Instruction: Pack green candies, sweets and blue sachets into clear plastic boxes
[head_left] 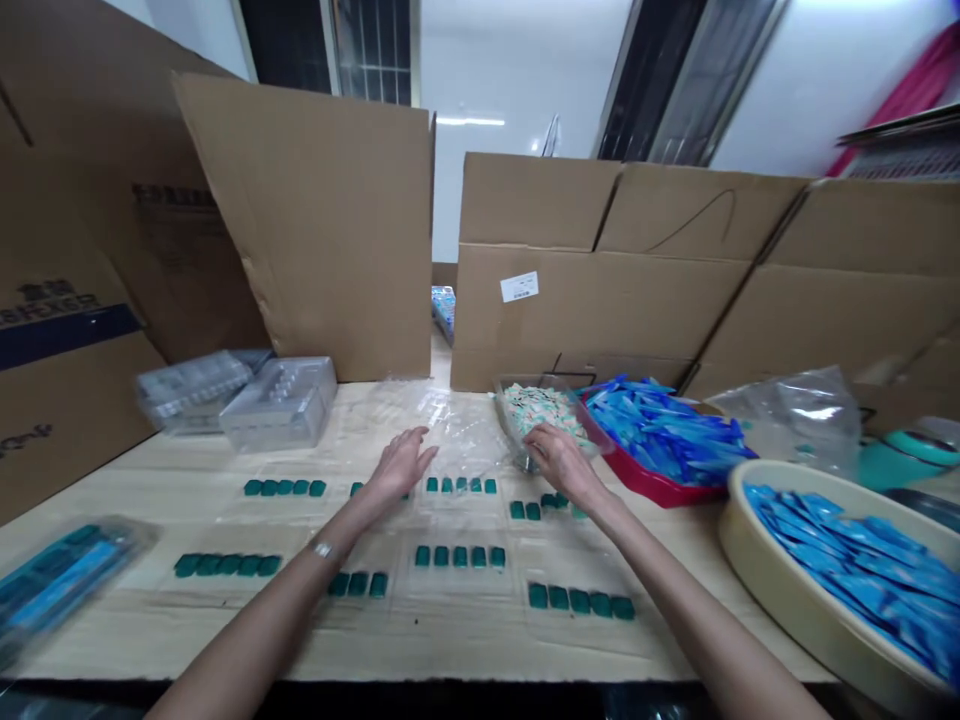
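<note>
At the table point(450, 640), eight rows of green blocks point(460, 556) lay out and my hands were open

My left hand point(401, 465) was open with the fingers spread, and I could see nothing in it. It hung over a clear sheet point(457, 430) near the back of the table. My right hand point(562, 462) was open too. Its fingers lay on the near edge of a clear tray point(514, 415) of pale bits point(544, 412), but I could not see them grip it.

Four rows of green blocks sat near the back and four sat near me. Most rows showed five. My left hand and right arm hid parts of two back rows, and one front row showed only three.

Those rows looked done, but a lot looked left. Just past my right hand, a red tray point(652, 488) was heaped with blue strips point(660, 430). A round cream tub point(750, 560) at the right held more blue strips. A blurry clear pack point(64, 580) of blue and green lay at the left edge. Clear boxes point(277, 405) sat at the back left, and a clear bag point(787, 420) sat at the back right. Cardboard point(337, 230) stood up behind it all.
</note>
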